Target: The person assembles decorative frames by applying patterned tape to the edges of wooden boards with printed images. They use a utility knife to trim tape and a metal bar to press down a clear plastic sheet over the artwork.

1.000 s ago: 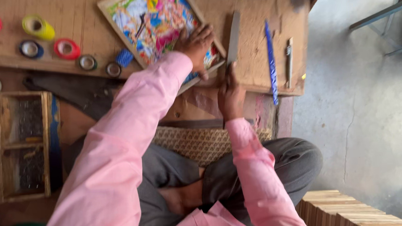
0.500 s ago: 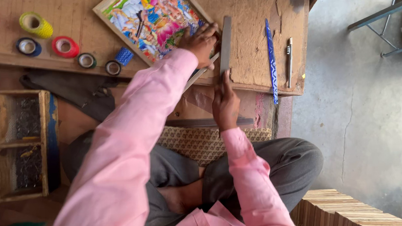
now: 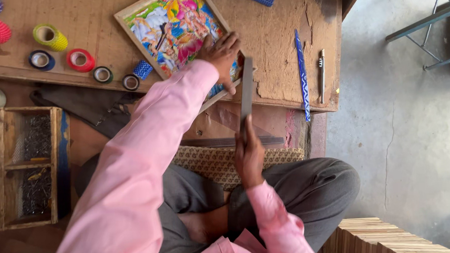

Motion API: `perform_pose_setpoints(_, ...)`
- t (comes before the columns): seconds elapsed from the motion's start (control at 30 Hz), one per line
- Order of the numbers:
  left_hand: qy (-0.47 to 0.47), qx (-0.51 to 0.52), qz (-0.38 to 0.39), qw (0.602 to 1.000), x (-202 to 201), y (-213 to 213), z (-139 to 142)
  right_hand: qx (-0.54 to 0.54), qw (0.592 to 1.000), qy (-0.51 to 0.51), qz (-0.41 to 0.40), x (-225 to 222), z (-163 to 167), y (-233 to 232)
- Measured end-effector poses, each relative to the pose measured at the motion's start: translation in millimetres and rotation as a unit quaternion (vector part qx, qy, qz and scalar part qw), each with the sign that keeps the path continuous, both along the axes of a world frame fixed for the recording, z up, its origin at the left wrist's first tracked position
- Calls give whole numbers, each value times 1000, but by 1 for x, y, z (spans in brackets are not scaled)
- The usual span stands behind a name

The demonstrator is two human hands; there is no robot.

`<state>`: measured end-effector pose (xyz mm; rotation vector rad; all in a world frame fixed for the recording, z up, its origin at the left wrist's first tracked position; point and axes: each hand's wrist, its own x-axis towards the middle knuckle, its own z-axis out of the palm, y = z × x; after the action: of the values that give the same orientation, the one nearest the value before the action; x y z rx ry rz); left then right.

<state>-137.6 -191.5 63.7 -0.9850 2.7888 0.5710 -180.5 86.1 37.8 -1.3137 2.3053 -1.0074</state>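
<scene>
Two hands: both at work on a low wooden board (image 3: 281,26), seen from above.
Left hand (image 3: 222,53): laid flat on the lower right part of a framed picture (image 3: 173,29), fingers (image 3: 231,41) spread and pressing down, not closed around anything.
Framed picture: bright coloured print in a pale wood frame, lying tilted on the board, its lower right corner under the left fingers and at the board's near edge.
Right hand (image 3: 248,156): closed around the near end of a long flat metal file (image 3: 246,89), fingers wrapped on the handle part; the grip itself is partly hidden by the back of the hand.
File: dark grey bar running away from the right fingers, its far end touching the frame's edge just beside the left fingers.
Right of the fingers: a blue patterned strip (image 3: 302,71) and a small metal tool (image 3: 322,75), lying side by side on the board, apart from the file.
Left of the fingers: tape rolls (image 3: 80,60) in yellow, red and blue, in a loose row, well apart from both hands.
Far left, below the board: a wooden box (image 3: 28,167) with two compartments of dark small parts.
Under the arms: crossed legs in grey trousers (image 3: 310,189), pink sleeves.
</scene>
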Motion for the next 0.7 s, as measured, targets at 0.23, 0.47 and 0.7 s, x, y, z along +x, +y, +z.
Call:
perform_pose_setpoints(0.23, 2, -7, -27, 1000, -2, 0, -18, -84, 994, 54, 35, -7, -14, -10)
perform_pose_setpoints(0.47, 3, -21, -20, 1000, -1, 0, -17, -85, 996, 7, 10, -50, -9, -94)
perform_pose_setpoints(0.7, 24, -46, -12, 999, -5, 0, -32, -99, 994, 15, 51, 7, -15, 3)
